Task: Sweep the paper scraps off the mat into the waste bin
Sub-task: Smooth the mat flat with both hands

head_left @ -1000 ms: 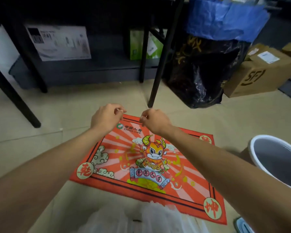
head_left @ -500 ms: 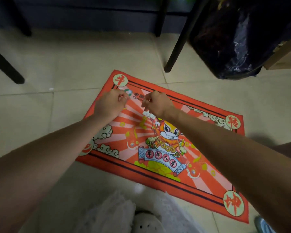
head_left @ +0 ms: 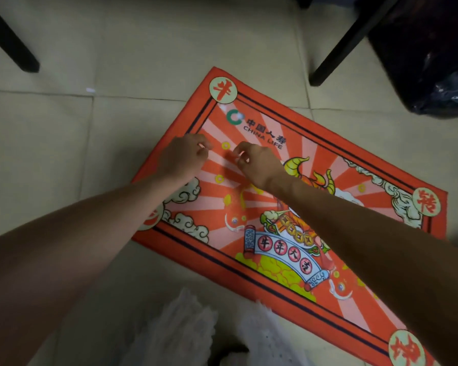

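A red cartoon-ox mat [head_left: 336, 159] lies at an angle on the tiled floor. My left hand [head_left: 181, 158] and my right hand [head_left: 255, 165] hover close together over its upper left part, fingers curled and pinched. Each pinch shows a tiny pale paper scrap, one at the left fingertips [head_left: 202, 146] and one at the right fingertips [head_left: 240, 155]. Small white scraps [head_left: 239, 116] lie on the mat by the green logo. The waste bin is out of view.
Another white scrap [head_left: 90, 90] lies on the floor tiles left of the mat. Black furniture legs stand at the far left [head_left: 11, 40] and far right [head_left: 347, 40]. A black plastic bag [head_left: 428, 62] fills the top right corner. White fabric [head_left: 185, 331] sits at the bottom edge.
The view has tilted down, so the bin, boxes and shelf have left the frame. Both hands stay pinched and close together, now nearer the mat's left end.
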